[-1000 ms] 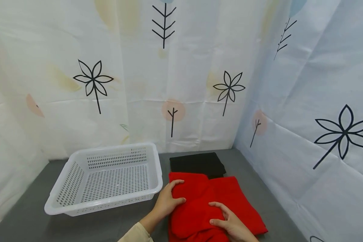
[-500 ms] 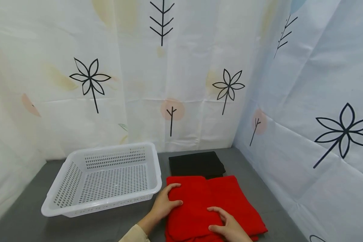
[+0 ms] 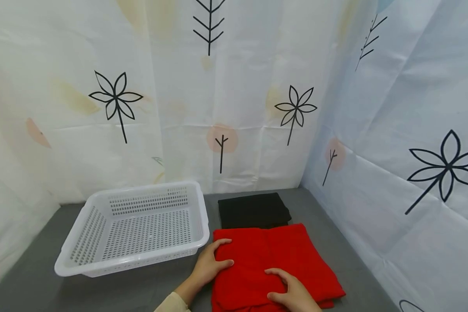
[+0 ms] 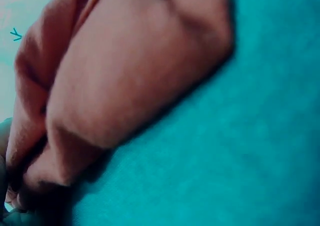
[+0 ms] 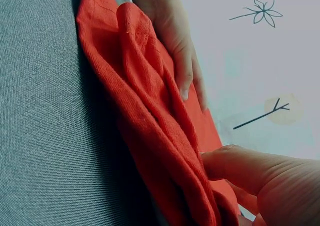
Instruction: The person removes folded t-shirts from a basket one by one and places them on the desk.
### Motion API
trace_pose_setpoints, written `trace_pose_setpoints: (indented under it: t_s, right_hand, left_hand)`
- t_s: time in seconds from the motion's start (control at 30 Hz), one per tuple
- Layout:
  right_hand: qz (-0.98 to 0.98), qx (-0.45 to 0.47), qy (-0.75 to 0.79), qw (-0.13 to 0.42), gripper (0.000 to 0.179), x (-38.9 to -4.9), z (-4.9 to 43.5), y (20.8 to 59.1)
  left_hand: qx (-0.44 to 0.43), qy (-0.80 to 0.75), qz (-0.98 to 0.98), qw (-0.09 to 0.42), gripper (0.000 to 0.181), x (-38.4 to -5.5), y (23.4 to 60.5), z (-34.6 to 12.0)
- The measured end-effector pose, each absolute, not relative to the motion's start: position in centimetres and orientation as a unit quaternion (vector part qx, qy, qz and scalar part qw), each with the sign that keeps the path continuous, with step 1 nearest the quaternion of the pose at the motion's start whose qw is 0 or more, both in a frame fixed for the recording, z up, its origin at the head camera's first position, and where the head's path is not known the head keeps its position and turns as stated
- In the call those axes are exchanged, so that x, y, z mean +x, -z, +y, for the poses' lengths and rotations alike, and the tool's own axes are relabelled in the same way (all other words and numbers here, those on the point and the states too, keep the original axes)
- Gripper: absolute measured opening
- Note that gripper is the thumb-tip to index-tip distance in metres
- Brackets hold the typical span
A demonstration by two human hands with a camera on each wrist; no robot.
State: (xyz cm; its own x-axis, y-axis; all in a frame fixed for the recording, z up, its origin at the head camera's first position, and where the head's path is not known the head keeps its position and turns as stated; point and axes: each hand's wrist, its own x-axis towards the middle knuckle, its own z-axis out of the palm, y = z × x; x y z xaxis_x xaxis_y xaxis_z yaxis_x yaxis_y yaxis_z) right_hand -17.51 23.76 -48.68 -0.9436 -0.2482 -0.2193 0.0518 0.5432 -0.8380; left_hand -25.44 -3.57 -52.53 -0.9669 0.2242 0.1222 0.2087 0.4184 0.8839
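A folded red cloth (image 3: pixel 257 255) lies on the grey table in the head view. My left hand (image 3: pixel 208 264) rests on its left edge, fingers and thumb spread over the top. Lower right, my right hand (image 3: pixel 294 292) rests on the near part with thumb and index finger apart in a curve. Several stacked layers show along the cloth's near edge (image 5: pixel 145 100) in the right wrist view, where the right thumb (image 5: pixel 225 161) touches them. The left wrist view shows the cloth (image 4: pixel 135 70) close up and blurred, in a brownish tint.
A white perforated plastic basket (image 3: pixel 132 266) stands left of the cloth. Behind the cloth lies a folded black cloth (image 3: pixel 253 210), partly covered by it in this view. Patterned white curtains (image 3: pixel 249 156) enclose the grey table (image 3: pixel 140 290) at the back and sides.
The bunched near part of the red cloth has become flatter and smoother. Both hands have shifted slightly left and stay on the cloth. The basket and black cloth have not moved.
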Motion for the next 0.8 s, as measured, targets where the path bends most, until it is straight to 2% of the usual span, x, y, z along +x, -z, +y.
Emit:
trace_pose_setpoints:
  t_s: [0.2, 0.5, 0.8]
  right_hand:
    - [0.877, -0.069, 0.45, 0.152, 0.05, -18.1, 24.1, 49.4]
    - [0.873, -0.078, 0.449, 0.174, 0.051, -18.1, 24.3, 50.3]
    - [0.876, -0.08, 0.433, 0.196, 0.06, -17.6, 24.7, 48.2]
  left_hand:
    - [0.153, -0.513, 0.844, 0.002, 0.052, -25.7, 53.1, -3.6]
    - [0.16, -0.525, 0.836, 0.009, 0.045, -25.2, 53.8, -4.0]
    - [0.191, -0.503, 0.843, 0.011, 0.047, -24.8, 52.5, -3.7]
